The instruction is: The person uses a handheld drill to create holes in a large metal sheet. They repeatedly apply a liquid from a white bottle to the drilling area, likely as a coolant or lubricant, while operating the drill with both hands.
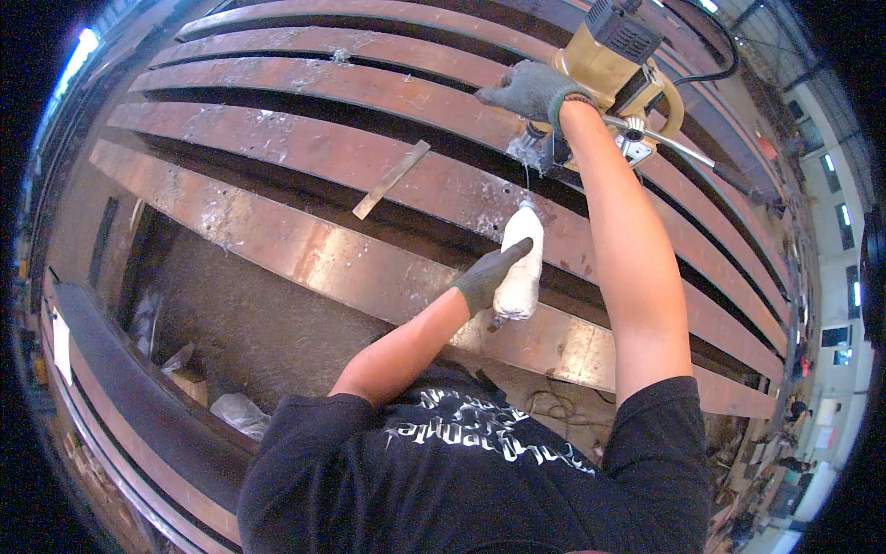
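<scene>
My left hand (496, 275), in a dark glove, is closed around a white plastic squeeze bottle (522, 263). The bottle's nozzle points away from me, and a thin stream runs from it toward the cutting end of a drill (604, 55). This is a yellow and grey portable drill press standing on the steel bars. My right hand (531, 90), in a grey glove, is curled at the drill's left side. A metal feed-handle spoke (678, 148) shows right of the hub; the one running under my right wrist is mostly hidden. Wet whitish shavings (526, 152) lie by the drill.
Long reddish-brown steel bars (360, 157) lie side by side with dark gaps between them. A short flat metal strip (392, 180) bridges one gap. The drill's black cable (729, 65) loops at upper right. Clear plastic (240, 415) lies on the floor at lower left.
</scene>
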A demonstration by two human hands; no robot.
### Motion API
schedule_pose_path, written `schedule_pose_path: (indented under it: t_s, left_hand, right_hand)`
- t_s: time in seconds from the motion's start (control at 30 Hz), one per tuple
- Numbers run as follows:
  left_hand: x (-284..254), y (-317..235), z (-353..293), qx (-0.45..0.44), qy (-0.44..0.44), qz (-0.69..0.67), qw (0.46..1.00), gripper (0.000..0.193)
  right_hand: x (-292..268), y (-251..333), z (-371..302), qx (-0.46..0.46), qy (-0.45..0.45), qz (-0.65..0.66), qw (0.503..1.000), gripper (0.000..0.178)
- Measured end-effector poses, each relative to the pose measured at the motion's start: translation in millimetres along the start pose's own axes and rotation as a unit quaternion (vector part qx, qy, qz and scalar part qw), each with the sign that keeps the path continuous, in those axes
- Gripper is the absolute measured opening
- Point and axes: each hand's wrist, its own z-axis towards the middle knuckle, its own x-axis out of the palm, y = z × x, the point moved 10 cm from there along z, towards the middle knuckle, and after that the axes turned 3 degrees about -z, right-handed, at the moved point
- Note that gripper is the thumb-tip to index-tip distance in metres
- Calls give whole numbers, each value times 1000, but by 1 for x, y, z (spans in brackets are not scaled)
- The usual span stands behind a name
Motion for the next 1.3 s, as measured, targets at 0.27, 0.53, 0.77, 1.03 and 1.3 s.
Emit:
schedule_pose_path:
  t_s: [0.27, 0.53, 0.77, 1.03, 1.3]
  left_hand:
    - [-7, -3, 7, -21, 7, -5, 1000, 40]
    - [-8, -1, 14, -42, 37, -33, 998, 40]
    - [-10, -5, 14, -42, 33, -26, 998, 40]
    - [-11, -16, 13, -14, 12, 27, 999, 60]
    - [-11, -13, 17, -13, 12, 0, 1000, 58]
  right_hand:
    - [2, -1, -1, 31, 8, 13, 999, 79]
    - [-6, 6, -11, 17, -27, -15, 999, 68]
    - [-3, 8, -7, 24, -10, -18, 1000, 69]
    - [9, 2, -3, 43, 23, -28, 998, 68]
    - [9, 1, 0, 34, -8, -6, 999, 70]
